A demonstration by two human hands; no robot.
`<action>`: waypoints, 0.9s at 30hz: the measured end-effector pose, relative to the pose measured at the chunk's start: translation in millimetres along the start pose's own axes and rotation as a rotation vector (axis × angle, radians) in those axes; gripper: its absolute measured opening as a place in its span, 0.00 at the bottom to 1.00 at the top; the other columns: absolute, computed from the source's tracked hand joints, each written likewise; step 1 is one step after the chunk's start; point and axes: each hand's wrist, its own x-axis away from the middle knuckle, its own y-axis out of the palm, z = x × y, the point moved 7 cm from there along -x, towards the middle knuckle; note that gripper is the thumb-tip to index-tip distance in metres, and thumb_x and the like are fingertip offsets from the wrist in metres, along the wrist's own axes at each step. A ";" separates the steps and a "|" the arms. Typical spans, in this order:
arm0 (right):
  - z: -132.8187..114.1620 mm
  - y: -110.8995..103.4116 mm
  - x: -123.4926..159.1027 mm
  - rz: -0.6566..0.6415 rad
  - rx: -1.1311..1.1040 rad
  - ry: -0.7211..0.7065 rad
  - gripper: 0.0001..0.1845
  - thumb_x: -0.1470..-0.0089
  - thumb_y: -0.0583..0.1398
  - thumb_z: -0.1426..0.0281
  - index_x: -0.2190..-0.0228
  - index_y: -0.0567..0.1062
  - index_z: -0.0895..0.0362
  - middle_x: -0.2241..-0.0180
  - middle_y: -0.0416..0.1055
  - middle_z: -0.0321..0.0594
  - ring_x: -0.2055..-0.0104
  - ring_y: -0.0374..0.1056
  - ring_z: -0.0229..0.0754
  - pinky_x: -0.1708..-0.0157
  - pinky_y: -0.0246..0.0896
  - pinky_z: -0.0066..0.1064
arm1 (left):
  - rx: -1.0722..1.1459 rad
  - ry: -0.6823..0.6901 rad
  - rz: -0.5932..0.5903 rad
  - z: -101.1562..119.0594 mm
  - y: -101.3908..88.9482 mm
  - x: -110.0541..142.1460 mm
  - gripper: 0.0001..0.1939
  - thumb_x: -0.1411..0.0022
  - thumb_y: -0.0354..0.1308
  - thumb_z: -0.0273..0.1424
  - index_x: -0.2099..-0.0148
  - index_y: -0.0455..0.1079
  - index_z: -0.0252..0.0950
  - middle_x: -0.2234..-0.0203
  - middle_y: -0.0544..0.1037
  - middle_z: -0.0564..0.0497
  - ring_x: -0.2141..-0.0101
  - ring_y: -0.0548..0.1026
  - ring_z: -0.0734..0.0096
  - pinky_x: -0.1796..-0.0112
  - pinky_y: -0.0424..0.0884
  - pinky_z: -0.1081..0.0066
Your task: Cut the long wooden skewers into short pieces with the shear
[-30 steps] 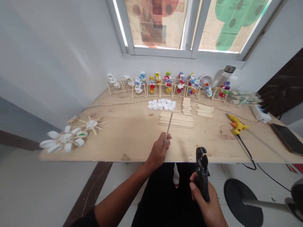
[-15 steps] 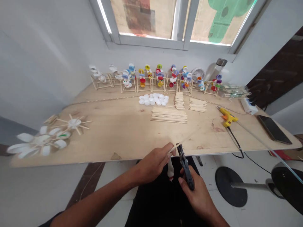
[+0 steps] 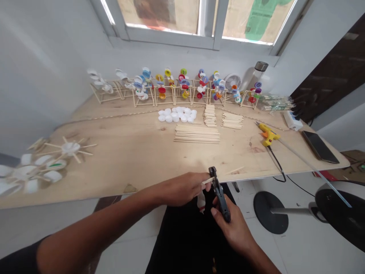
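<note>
My left hand [image 3: 186, 188] pinches a thin wooden stick [image 3: 208, 180] just over the table's front edge. My right hand [image 3: 235, 224] is wrapped round the dark handles of a cutting plier [image 3: 219, 196], tilted with its head up. The plier's jaws meet the stick beside my left fingertips; whether they are fully closed is too small to tell. To the right of the jaws, a thin, pale length of stick [image 3: 235, 170] shows near the table edge; whether it still joins the held stick is unclear.
Long sticks [image 3: 196, 134], short sticks [image 3: 209, 116] and white bottle caps [image 3: 176, 114] lie mid-table. Behind them stand stick frames with colourful caps [image 3: 162, 90]. A yellow glue gun [image 3: 268, 135] and phone [image 3: 319, 146] are right; a stick-and-cap wheel [image 3: 70, 148] lies left.
The view has shifted, so the table items sit further left and slightly higher. The pale stick length right of the jaws now shows lower. Both hands keep their grips.
</note>
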 end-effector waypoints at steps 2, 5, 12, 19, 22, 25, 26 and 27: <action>2.1 0.0 0.1 0.000 0.001 0.011 0.05 0.48 0.54 0.68 0.69 0.66 0.56 0.75 0.67 0.34 0.73 0.63 0.38 0.73 0.55 0.26 | 0.035 0.008 -0.025 -0.5 -1.1 -3.2 0.09 0.43 0.41 0.23 0.65 0.62 0.36 0.79 0.62 0.56 0.77 0.60 0.76 0.73 0.59 0.76; 4.5 0.5 0.7 0.002 -0.004 0.023 0.05 0.47 0.53 0.67 0.70 0.66 0.56 0.76 0.66 0.33 0.74 0.62 0.38 0.73 0.54 0.26 | 0.089 -0.002 -0.075 -3.8 -0.7 -6.6 0.08 0.42 0.42 0.27 0.66 0.62 0.36 0.81 0.61 0.56 0.79 0.59 0.76 0.77 0.56 0.76; 6.4 1.6 0.1 0.029 0.026 0.029 0.08 0.46 0.52 0.64 0.73 0.64 0.55 0.78 0.64 0.33 0.75 0.61 0.38 0.73 0.55 0.26 | 0.161 -0.013 -0.113 -5.0 -2.3 -10.9 0.07 0.42 0.44 0.30 0.67 0.62 0.36 0.84 0.58 0.58 0.81 0.56 0.76 0.80 0.54 0.77; 10.0 3.3 -3.2 0.116 0.041 0.005 0.12 0.46 0.53 0.61 0.75 0.63 0.55 0.80 0.65 0.34 0.77 0.62 0.38 0.77 0.54 0.25 | 0.046 -0.025 -0.116 -6.0 -2.5 -15.0 0.08 0.45 0.43 0.23 0.67 0.63 0.35 0.82 0.60 0.57 0.79 0.59 0.76 0.77 0.57 0.77; 11.0 3.4 -3.4 0.149 0.030 0.001 0.12 0.46 0.53 0.61 0.75 0.64 0.56 0.79 0.67 0.35 0.76 0.63 0.39 0.77 0.55 0.25 | 0.003 0.013 -0.061 -1.9 -4.0 -16.6 0.09 0.45 0.43 0.21 0.69 0.63 0.35 0.82 0.61 0.57 0.80 0.60 0.77 0.77 0.58 0.78; 13.5 2.8 -4.3 0.167 0.033 0.017 0.14 0.47 0.53 0.59 0.77 0.63 0.55 0.81 0.66 0.34 0.78 0.62 0.38 0.78 0.55 0.26 | -0.051 0.024 -0.009 0.1 -7.1 -17.6 0.10 0.44 0.42 0.22 0.70 0.63 0.35 0.83 0.62 0.57 0.81 0.61 0.78 0.76 0.58 0.78; 14.7 2.6 -4.9 0.169 0.030 0.023 0.15 0.47 0.53 0.59 0.77 0.63 0.55 0.81 0.65 0.33 0.79 0.61 0.38 0.78 0.54 0.26 | -0.072 0.020 -0.003 -0.6 -8.5 -17.5 0.11 0.43 0.42 0.22 0.71 0.63 0.35 0.83 0.63 0.57 0.81 0.61 0.78 0.76 0.59 0.78; 16.3 2.4 -5.5 0.168 0.027 0.031 0.15 0.46 0.53 0.58 0.77 0.63 0.55 0.82 0.64 0.33 0.79 0.61 0.38 0.78 0.54 0.26 | -0.088 0.007 0.005 -2.4 -10.4 -17.0 0.11 0.42 0.42 0.23 0.71 0.64 0.35 0.83 0.64 0.56 0.81 0.62 0.78 0.76 0.59 0.78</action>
